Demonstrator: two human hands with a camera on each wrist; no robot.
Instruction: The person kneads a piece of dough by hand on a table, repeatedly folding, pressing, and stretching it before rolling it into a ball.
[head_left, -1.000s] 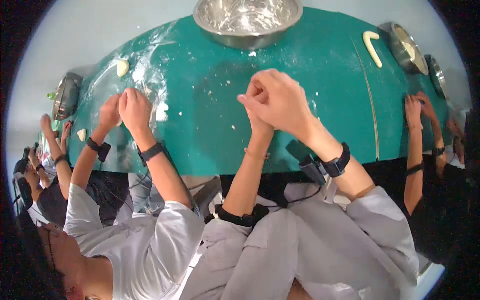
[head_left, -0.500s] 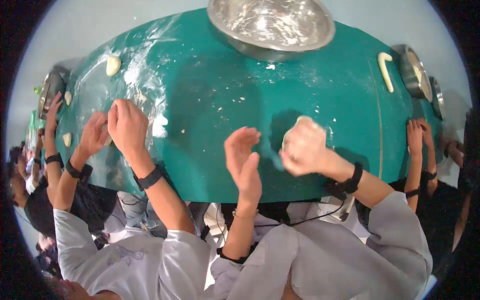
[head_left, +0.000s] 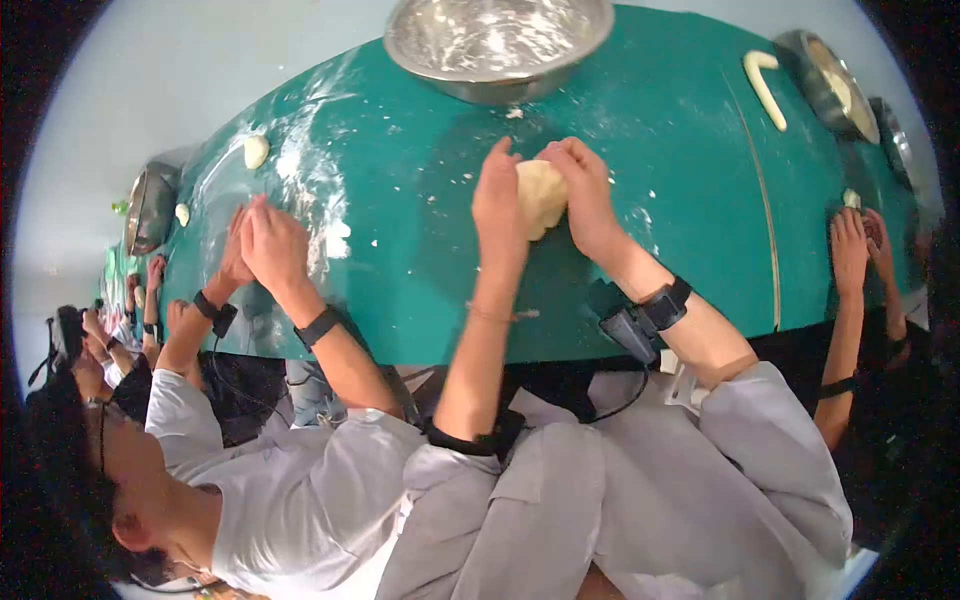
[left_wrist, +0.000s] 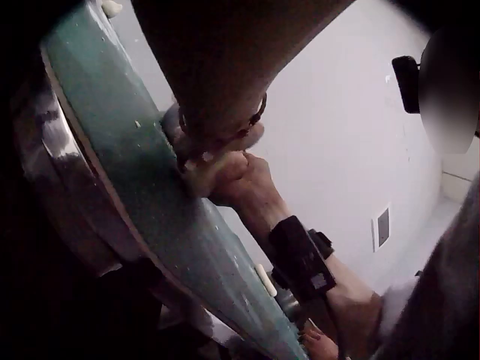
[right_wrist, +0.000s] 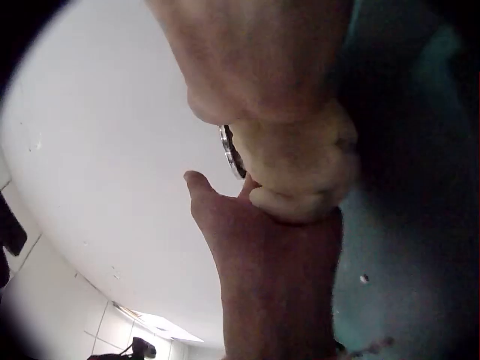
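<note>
A lump of pale dough [head_left: 540, 198] is held between my two hands over the green table mat. My left hand [head_left: 498, 205] holds its left side; its thumb sticks out in the right wrist view, while the fingers are hidden behind the dough. From the other side my right hand [head_left: 592, 200] grips the lump, fingers curled over its top edge. In the right wrist view the dough [right_wrist: 300, 165] looks smooth and folded, squeezed between the right hand [right_wrist: 255, 67] above and the left hand [right_wrist: 274, 262] below.
A large steel bowl [head_left: 500, 50] with floury residue stands ahead. Dough crumbs and flour [head_left: 335, 240] dot the green mat [head_left: 660, 250]. At left, a neighbour's hands [head_left: 270, 245] work near a small dough piece [head_left: 257, 151]. A dough strip [head_left: 765, 92] and another bowl [head_left: 828, 85] lie right.
Half a second ago my left hand was apart from the dough, which sat under my blurred right hand at the right. Now both hands hold the dough together, farther forward.
</note>
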